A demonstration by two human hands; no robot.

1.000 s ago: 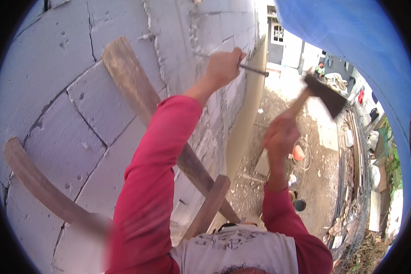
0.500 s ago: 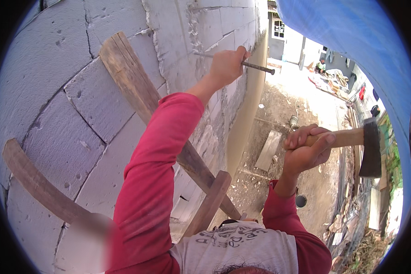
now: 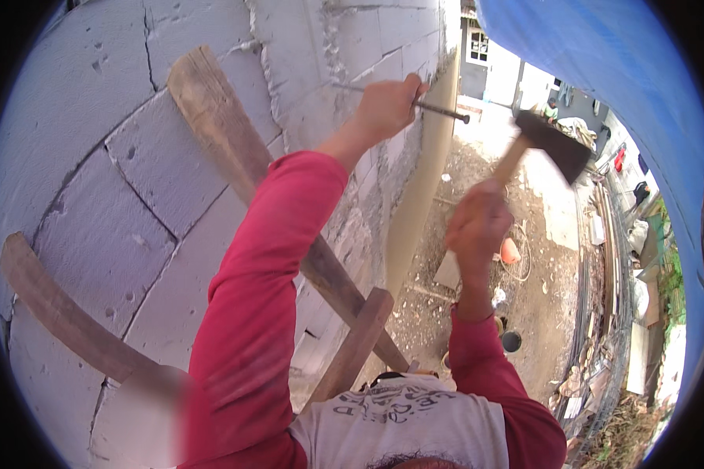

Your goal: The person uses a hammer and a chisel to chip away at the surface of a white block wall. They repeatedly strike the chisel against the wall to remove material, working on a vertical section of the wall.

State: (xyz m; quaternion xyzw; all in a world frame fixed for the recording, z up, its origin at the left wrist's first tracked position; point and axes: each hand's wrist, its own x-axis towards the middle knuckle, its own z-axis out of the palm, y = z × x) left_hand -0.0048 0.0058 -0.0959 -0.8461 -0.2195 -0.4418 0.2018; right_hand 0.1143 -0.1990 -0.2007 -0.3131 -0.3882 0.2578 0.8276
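Note:
My left hand (image 3: 387,109) is closed around a thin dark metal chisel (image 3: 444,112). Its far end points into the pale block wall (image 3: 145,203), at a rough mortar strip, while the flat head sticks out to the right. My right hand (image 3: 479,220), blurred by motion, grips the wooden handle of a hatchet (image 3: 554,144). The hatchet's dark head is raised up and right of the chisel's head, apart from it. Both my arms wear red sleeves.
A thick timber (image 3: 231,133) slants past my left arm, crossed lower down by a shorter timber (image 3: 353,344). Another wooden piece (image 3: 70,313) is at lower left. Blue sheeting (image 3: 602,55) hangs at upper right. Far below lie a bucket (image 3: 511,341) and stacked scrap; a person (image 3: 552,108) is distant.
My right hand has swung the hatchet left and upward, and its head has turned from the far right toward the chisel. The left hand and chisel stay nearly in place.

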